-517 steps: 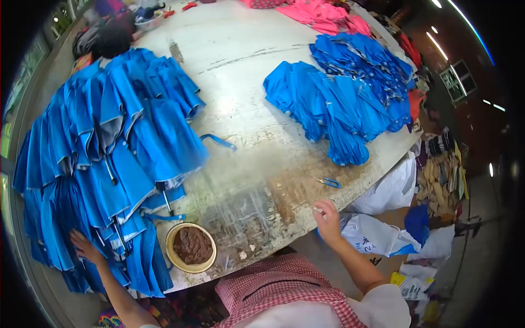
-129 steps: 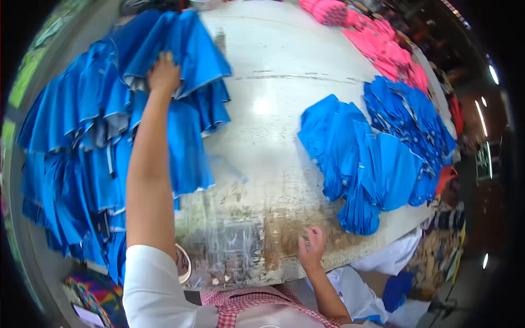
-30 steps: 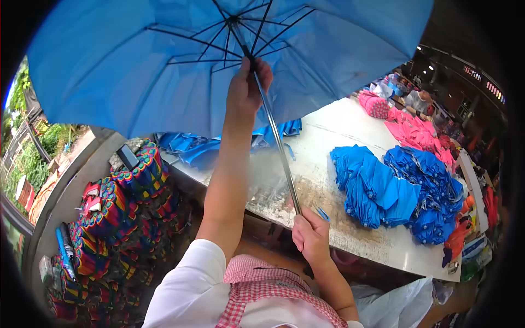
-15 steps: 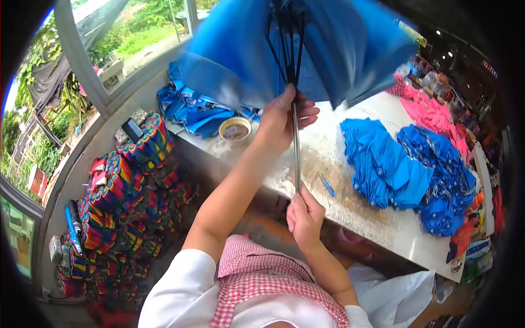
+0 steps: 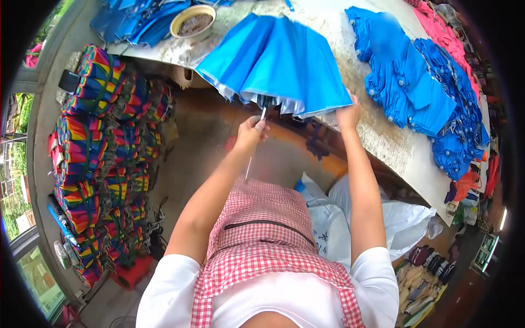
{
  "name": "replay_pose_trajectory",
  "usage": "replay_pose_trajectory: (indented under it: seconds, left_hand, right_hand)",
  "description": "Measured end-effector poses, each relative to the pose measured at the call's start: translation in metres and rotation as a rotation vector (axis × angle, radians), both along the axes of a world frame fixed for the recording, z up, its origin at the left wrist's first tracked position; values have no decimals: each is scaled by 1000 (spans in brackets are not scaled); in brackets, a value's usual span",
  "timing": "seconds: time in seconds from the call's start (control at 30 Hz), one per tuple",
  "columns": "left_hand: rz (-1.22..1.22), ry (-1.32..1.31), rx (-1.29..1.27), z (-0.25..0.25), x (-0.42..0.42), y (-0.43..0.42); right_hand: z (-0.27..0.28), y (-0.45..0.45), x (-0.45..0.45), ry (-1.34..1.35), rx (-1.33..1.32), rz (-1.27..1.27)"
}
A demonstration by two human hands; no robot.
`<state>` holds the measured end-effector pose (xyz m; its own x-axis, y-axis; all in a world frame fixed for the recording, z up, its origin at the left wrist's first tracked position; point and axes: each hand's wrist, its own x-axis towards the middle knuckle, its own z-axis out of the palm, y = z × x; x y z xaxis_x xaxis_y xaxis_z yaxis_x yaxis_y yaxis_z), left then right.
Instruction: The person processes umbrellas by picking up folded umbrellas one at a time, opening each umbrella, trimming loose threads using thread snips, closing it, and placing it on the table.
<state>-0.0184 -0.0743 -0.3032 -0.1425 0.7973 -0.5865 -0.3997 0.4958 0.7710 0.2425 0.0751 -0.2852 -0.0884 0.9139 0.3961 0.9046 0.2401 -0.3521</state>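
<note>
A blue umbrella (image 5: 279, 60) with a silvery underside hangs half folded in front of me, canopy upward, at the table's near edge. My left hand (image 5: 252, 132) is closed round its thin metal shaft (image 5: 250, 167), just below the dark ribs. At the canopy's right corner, my right hand (image 5: 348, 113) has its fingers closed on the blue edge. The fingertips there are partly hidden by the cloth.
Blue folded canopies (image 5: 404, 82) and pink cloth (image 5: 445, 33) lie on the white table (image 5: 391, 150). A bowl of brown stuff (image 5: 192, 22) stands at the back left near more blue cloth (image 5: 139, 22). Rainbow-coloured bundles (image 5: 82, 147) are stacked left; white plastic bags (image 5: 377, 213) lie below the table.
The umbrella has come down and closer to me, its canopy now seen from outside. My right hand has left the shaft for the canopy edge. The view has tilted downward.
</note>
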Motion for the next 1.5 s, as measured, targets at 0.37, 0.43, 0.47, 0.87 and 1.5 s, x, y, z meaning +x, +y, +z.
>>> replay_pose_trajectory:
  seconds: [0.37, 0.43, 0.47, 0.87, 1.5]
  left_hand:
    - [-9, 258, 31, 4, -14, -33]
    - [57, 672, 198, 17, -15, -47]
    - [44, 620, 144, 37, -14, -51]
    - [172, -97, -94, 51, 31, -38]
    - [550, -182, -26, 20, 85, 19]
  right_hand:
    - [-36, 63, 12, 80, -289, -56]
    - [-44, 77, 17, 299, -326, -78]
    - [-29, 73, 7, 93, -256, -81]
    - [-12, 70, 3, -220, -186, -47]
    - [60, -105, -40, 787, -737, 262]
